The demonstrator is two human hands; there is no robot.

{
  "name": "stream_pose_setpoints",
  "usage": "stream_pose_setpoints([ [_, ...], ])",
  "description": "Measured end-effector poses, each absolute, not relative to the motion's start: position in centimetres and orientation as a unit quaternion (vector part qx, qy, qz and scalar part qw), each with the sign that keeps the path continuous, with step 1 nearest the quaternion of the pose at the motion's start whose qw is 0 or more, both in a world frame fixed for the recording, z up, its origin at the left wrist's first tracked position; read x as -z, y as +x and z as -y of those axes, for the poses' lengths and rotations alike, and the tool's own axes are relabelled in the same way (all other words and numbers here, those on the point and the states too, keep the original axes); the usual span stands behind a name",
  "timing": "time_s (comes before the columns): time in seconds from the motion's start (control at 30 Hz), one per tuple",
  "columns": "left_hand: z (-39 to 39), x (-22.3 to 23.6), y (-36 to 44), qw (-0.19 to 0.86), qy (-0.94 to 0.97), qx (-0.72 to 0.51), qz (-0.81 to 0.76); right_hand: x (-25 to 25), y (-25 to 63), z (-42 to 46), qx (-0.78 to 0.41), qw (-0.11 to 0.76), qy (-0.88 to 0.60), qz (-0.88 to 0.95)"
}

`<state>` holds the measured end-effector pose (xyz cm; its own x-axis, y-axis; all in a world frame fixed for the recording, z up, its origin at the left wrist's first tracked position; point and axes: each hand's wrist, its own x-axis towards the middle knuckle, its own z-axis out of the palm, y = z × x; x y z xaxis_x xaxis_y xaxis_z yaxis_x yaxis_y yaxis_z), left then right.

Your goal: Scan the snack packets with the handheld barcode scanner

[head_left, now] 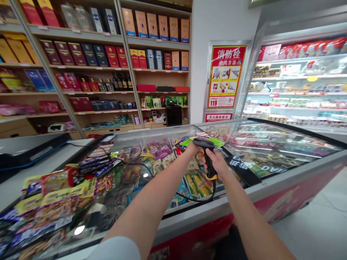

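My right hand [217, 164] is wrapped round the handle of a black barcode scanner [204, 143] with a yellow-edged base. It is held over the glass top of a chest freezer [168, 216]. My left hand [192, 148] is closed beside the scanner's head, at a bright green packet [217, 141] that it appears to grip. Its fingertips are hidden. From the handle's base a black cable [189, 198] loops down and off to the left. Under the glass, yellow corn-shaped packs [202, 184] and purple packs [164, 148] lie below my hands.
Snack packets [58, 206] lie heaped on the freezer's left end, with dark packets [100, 162] behind them. A counter [13, 187] bearing a black-edged device stands at left. Boxed goods fill the back shelves [108, 38]. A lit cooler [298, 85] is at right.
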<state>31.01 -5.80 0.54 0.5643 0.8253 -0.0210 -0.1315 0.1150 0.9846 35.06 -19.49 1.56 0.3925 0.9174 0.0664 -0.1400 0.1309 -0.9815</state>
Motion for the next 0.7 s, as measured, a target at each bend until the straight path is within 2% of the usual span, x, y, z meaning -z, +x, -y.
stream_pose_setpoints([
  [0.23, 5.7, -0.3, 23.9, 0.660, 0.559, -0.359, -0.350, -0.5, 33.3, 17.7, -0.435, 0.628, -0.522, 0.379],
  [0.4, 3.0, -0.4, 13.3, 0.542, 0.526, -0.457, -0.470, -1.0, 29.5, 15.8, -0.462, 0.590, -0.502, 0.433],
  [0.53, 1.2, -0.7, 4.1, 0.403, 0.502, -0.511, -0.570, -2.0, 25.2, 14.2, -0.500, 0.553, -0.478, 0.465],
  [0.6, 1.2, -1.1, -0.1, 0.288, 0.546, -0.464, -0.635, -2.5, 23.1, 13.5, -0.514, 0.538, -0.467, 0.478],
  [0.7, 2.5, -1.8, -4.6, 0.091, 0.606, -0.321, -0.722, -3.0, 20.3, 12.4, -0.533, 0.516, -0.446, 0.501],
])
